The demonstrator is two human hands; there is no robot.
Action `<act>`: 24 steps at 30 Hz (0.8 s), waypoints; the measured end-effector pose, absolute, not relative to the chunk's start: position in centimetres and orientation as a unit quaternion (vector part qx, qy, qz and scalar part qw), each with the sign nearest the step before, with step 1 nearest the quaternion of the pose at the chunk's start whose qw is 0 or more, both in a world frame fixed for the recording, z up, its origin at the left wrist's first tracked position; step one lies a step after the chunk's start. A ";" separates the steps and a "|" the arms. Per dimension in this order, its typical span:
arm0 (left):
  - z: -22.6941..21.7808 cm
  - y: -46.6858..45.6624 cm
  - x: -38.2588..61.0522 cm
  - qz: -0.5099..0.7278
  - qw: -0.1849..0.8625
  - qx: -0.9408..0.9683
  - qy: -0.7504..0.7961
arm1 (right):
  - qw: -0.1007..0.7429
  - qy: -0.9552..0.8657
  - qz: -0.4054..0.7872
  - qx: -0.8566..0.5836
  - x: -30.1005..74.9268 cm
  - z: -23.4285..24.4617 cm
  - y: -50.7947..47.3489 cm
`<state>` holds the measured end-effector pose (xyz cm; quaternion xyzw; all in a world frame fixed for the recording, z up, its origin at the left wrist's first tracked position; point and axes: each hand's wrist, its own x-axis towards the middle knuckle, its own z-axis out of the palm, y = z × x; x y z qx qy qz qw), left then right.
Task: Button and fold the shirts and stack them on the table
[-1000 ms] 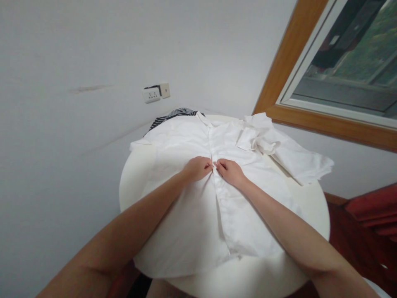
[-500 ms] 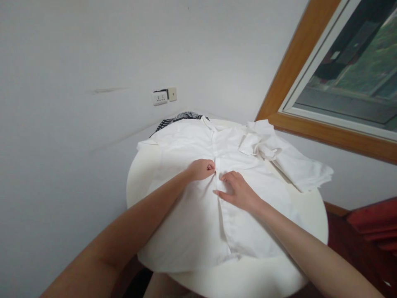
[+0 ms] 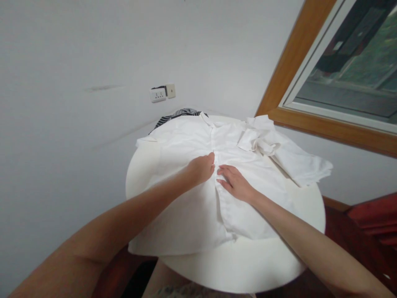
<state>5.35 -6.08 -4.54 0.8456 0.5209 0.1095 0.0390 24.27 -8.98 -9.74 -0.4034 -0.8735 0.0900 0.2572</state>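
In the head view, the white shirt (image 3: 189, 225) is spanning the tabletop (image 3: 248, 265), overhanging its near-left edge; it is meeting above the hands and gaping below, probably unfastened there. The left hand (image 3: 202, 169) is pinching it; the right hand (image 3: 236, 184) is resting half-open, gripping nothing visible.

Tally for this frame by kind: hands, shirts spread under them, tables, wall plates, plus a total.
Bare left hand and bare right hand: 2
White cloth shirt: 1
Round white table: 1
White rectangular socket plate and cream wall plate: 2
Total: 6
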 end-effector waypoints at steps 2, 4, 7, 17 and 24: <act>-4.8 -7.9 5.4 0.111 0.058 0.850 0.511 | 0.256 -0.877 0.088 -0.396 24.4 -9.9 -8.5; -5.9 -9.4 5.2 0.133 0.082 0.863 0.480 | 0.263 -0.875 0.093 -0.395 24.5 -10.0 -7.9; -7.9 -10.3 4.7 0.187 0.067 0.887 0.418 | 0.289 -0.865 0.106 -0.397 24.9 -10.0 -7.2; -8.9 -8.4 4.5 0.184 0.048 0.907 0.377 | 0.209 -0.836 0.122 -0.493 23.8 -5.7 -12.1; -7.7 -5.8 4.6 0.137 0.121 0.907 0.380 | 0.155 -0.809 0.183 -0.537 23.7 -6.4 -11.1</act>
